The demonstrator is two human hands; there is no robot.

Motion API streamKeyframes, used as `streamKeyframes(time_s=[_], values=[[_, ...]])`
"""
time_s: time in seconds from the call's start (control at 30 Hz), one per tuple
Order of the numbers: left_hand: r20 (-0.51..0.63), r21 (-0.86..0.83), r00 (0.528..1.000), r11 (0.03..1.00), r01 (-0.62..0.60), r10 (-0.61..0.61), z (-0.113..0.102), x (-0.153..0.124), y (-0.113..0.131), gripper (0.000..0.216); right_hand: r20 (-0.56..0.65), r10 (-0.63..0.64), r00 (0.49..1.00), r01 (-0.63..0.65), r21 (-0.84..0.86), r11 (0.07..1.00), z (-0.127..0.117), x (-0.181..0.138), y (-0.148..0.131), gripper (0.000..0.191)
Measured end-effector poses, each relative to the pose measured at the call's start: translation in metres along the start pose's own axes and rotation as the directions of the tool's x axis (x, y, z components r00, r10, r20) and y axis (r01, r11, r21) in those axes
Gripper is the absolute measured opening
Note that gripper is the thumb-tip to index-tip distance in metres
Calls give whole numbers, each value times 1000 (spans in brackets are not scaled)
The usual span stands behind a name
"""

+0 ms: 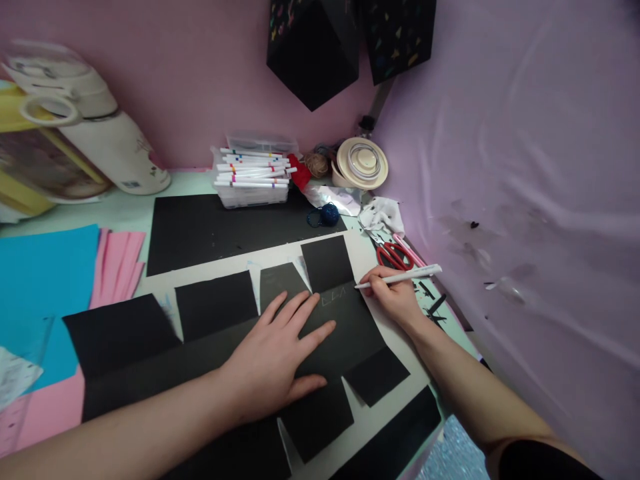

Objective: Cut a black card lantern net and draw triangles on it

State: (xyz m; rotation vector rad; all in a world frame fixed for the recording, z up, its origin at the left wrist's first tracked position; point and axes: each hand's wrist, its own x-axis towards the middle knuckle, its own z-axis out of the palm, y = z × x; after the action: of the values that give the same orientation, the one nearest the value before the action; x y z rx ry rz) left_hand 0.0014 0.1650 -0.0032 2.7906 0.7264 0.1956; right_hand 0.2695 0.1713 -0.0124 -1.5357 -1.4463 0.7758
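Right grip (395,299): pinching white pen (417,273)
Pen axis: sideways, nib (357,287) leftward at black notched card's (350,327) edge
Left grip (270,360): unclenched, flat on card, farther from nib

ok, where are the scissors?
Head view, right of centre: red-handled scissors lie just beyond the right hand, below the crumpled white tissue or cloth.

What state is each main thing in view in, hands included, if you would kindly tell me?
Left hand: spread flat on the black sheet.
Right hand: closed around the white pen.
White pen: slanted, tip at the black sheet's edge.
Black sheet: slit along two edges, bearing pale marks.
Marker box: open, filled with markers.
Red-handled scissors: lying down; how far open, unclear.
Pink strips: side by side.
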Motion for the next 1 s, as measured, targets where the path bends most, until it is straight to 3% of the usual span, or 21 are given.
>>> streamKeyframes(time_s=[0.33, 0.6, 1.0], values=[[32, 2, 999, 1000, 6, -6, -2, 1, 0, 71, -15, 9, 1000, -8, 57, 998, 0, -2, 3, 22], [-35, -19, 999, 1000, -3, 2, 3, -2, -1, 70, 52, -61, 997, 64, -46, 997, -2, -3, 3, 22], [-36, -16, 999, 1000, 1, -2, 2, -1, 0, 70, 76, -84, 994, 92, -104, 990, -1, -2, 1, 21]])
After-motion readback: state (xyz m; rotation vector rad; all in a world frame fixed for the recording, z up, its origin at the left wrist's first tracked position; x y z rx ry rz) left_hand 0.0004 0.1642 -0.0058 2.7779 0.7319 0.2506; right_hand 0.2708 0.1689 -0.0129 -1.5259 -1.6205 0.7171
